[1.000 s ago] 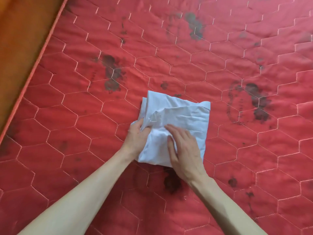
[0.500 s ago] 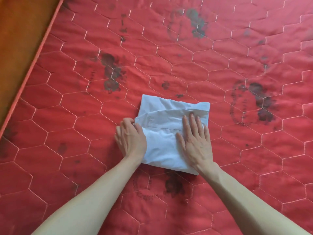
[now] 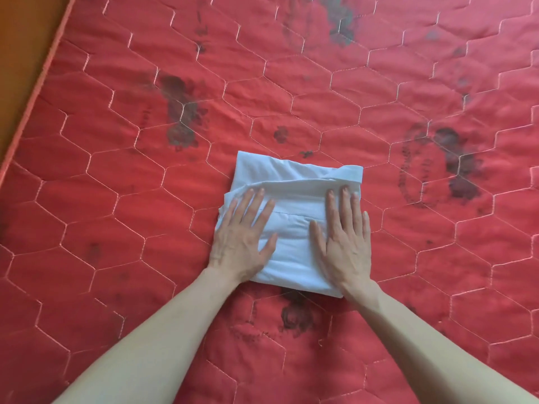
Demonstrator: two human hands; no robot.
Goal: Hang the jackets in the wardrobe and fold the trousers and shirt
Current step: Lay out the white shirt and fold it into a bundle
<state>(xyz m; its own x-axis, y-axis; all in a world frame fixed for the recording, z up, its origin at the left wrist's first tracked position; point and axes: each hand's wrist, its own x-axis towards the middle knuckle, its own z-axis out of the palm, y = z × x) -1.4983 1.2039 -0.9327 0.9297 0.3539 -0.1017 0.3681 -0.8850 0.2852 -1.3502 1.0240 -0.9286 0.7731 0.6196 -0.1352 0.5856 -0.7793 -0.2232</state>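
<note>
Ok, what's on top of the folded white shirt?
Both hands, left and right, press flat on the shirt. The cloth beneath the palms is covered.

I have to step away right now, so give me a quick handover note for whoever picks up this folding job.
Left hand: flat, fingers straight, pressing the left part of the folded white shirt.
Right hand: flat, pressing the right part.
The shirt lies as a compact rectangle on the red quilted mattress.
Done: the shirt looks folded and is being smoothed.
Left: no jackets, trousers or wardrobe are in view, so check those; hang the jackets and fold the trousers if they are not done.
</note>
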